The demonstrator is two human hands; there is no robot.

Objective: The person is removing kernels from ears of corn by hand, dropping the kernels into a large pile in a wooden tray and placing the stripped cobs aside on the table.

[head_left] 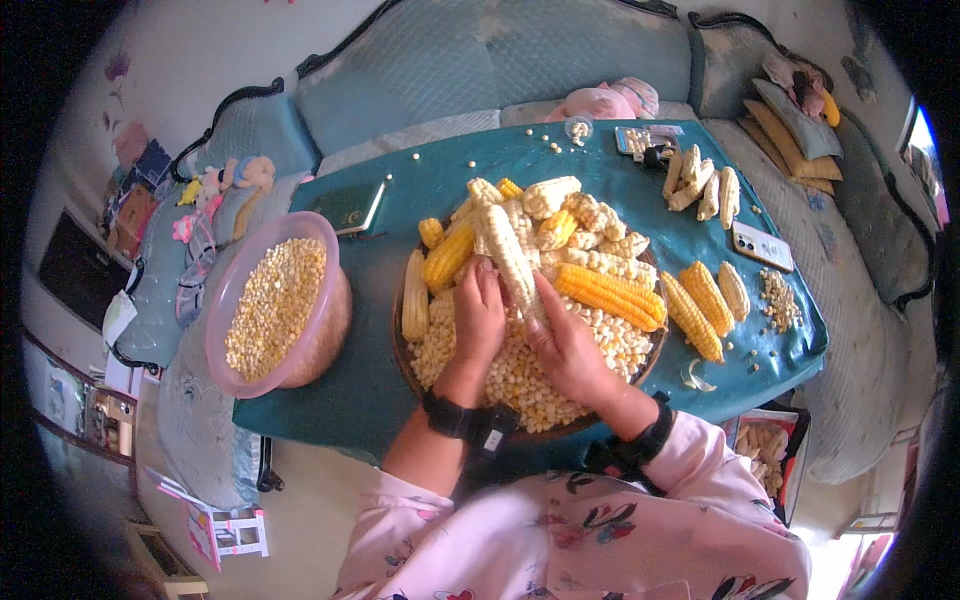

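A pale ear of corn (505, 244) slants up and away between my hands, above a round, shallow basket (652, 355). My left hand (481, 304) is against its left side, and my right hand (570, 349) grips its lower end with the thumb along it. Some of the fingers are hidden behind the ear. Loose white and yellow kernels (525, 386) fill the near half of the basket. Heaped on the far half are more ears, among them a yellow ear (609, 294) with rows stripped and another yellow ear (450, 257).
Left stands a pink plastic tub (330, 300) of kernels. On the teal tablecloth (360, 412) lie a notebook (352, 204), a phone (762, 246), bare cobs (701, 184), yellow ears (691, 315) and a small kernel pile (780, 300). A sofa (495, 60) curves around the table. A box of cobs (763, 450) sits below right.
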